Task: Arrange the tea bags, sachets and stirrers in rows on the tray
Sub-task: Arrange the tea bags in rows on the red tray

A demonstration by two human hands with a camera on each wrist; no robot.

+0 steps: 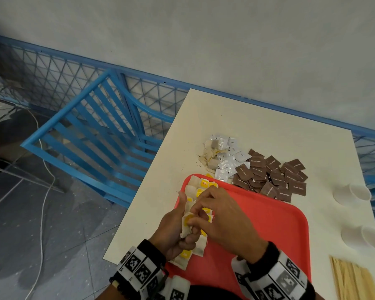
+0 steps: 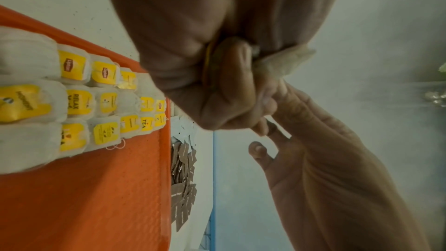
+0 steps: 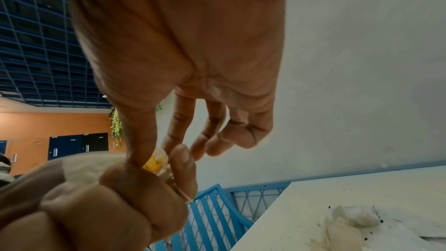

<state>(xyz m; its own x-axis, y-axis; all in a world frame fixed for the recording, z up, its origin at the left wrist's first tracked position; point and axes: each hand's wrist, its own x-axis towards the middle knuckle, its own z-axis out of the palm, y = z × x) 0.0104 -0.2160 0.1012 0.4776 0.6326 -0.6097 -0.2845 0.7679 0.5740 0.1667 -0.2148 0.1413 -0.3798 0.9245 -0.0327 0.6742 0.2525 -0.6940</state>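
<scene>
Tea bags, crumpled white paper with yellow tags point(image 1: 187, 224), sit clenched in your left hand point(image 1: 171, 230); your right hand point(image 1: 223, 219) pinches a tag; the left wrist view alone shows the rows of tea bags point(image 2: 79, 102) laid on the red plastic tray point(image 2: 96, 198)

I see tea bags point(image 1: 200, 184) lined along the tray's point(image 1: 268, 224) left edge; sachets point(image 1: 275, 177) lie behind it, cups point(image 1: 353, 192) and stirrers point(image 1: 349, 278) to its right.

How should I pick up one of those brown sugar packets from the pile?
Pinch a brown sugar packet at the pile's right rim by its free edge, coming from above on the side away from the red tray. The packets lie flat and overlapping, so only outer ones show a loose edge.
</scene>
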